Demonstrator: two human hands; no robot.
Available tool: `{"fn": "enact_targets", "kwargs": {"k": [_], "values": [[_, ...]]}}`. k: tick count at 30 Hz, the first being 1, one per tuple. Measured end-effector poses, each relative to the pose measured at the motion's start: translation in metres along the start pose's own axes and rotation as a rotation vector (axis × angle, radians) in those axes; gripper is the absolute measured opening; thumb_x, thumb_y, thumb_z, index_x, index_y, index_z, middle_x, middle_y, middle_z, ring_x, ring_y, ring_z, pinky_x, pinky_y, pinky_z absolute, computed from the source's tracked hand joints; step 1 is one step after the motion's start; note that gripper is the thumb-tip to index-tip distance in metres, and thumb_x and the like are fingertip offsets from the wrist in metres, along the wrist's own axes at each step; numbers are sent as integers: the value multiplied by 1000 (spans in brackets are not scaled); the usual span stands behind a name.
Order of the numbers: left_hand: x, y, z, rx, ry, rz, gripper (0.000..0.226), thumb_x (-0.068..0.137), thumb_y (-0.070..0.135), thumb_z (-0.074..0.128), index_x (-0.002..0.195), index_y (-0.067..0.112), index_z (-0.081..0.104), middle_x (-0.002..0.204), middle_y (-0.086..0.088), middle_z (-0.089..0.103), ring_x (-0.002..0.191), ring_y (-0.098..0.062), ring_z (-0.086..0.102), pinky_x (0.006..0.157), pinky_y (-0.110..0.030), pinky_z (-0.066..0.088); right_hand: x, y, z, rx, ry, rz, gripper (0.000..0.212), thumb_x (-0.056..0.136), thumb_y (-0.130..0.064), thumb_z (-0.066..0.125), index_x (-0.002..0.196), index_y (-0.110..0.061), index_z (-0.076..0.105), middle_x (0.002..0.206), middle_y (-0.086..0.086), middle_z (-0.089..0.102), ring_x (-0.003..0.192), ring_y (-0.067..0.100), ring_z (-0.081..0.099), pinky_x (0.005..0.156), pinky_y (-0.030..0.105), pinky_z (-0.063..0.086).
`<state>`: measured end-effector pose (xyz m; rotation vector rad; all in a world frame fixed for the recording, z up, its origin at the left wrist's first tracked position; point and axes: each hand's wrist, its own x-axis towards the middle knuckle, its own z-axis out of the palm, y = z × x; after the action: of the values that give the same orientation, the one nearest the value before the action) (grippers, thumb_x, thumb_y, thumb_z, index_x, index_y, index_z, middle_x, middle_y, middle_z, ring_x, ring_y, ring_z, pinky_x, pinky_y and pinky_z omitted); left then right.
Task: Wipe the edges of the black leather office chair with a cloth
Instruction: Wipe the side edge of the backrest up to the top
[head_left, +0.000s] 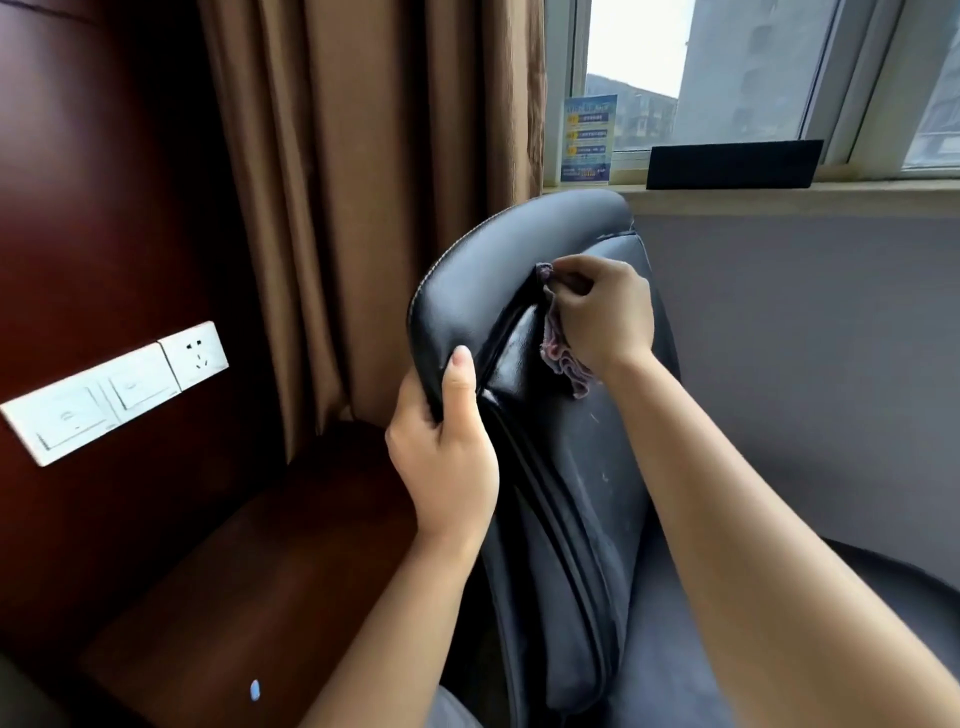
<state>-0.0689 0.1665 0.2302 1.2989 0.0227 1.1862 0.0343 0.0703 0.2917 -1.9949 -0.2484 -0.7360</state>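
Both forearms reach forward. My left hand (447, 447) grips the chair's (561, 467) headrest edge, thumb on top; my right hand (602, 312) pinches a purple cloth (558, 353) into the headrest seam.

A pale stone windowsill (857, 188) runs beneath the window. On it a blue printed card (587, 139) stands upright at the left end, and a flat black rectangular panel (733, 164) leans against the frame beside it.

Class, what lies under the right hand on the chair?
A purple cloth, pinched by the right hand, pressed into the office chair seam. The hand covers the cloth's middle.
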Motion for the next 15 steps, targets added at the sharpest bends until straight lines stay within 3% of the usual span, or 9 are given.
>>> {"fn": "enact_targets", "kwargs": {"k": [3,7,12,15], "values": [[-2,1,0,1,4,-6,16,81,48,50,84,37,61,79,27,67,79,9,61,75,-18,46,-28,1,-5,34,23,-121,23,82,-20,60,99,-26,75,97,-5,73,96,19,61,82,37,51],[-4,3,-1,-11,-5,-20,18,81,48,50,86,36,62,79,26,68,80,6,62,76,-20,47,-47,1,-11,-96,42,-270,25,85,-16,62,104,-29,73,104,-17,70,89,16,51,69,30,47],[-7,4,-3,-19,-3,-29,24,82,47,51,87,28,65,80,22,69,80,6,62,75,-16,46,1,3,-6,-239,-25,-132,28,90,-22,54,111,-34,69,105,-6,69,112,18,48,74,31,43],[-5,1,-2,-18,6,-32,38,81,49,50,89,16,67,81,10,71,77,6,61,73,-17,46,21,8,3,-289,-33,-90,30,88,-18,51,105,-33,70,100,0,68,111,23,49,67,30,40]]}}
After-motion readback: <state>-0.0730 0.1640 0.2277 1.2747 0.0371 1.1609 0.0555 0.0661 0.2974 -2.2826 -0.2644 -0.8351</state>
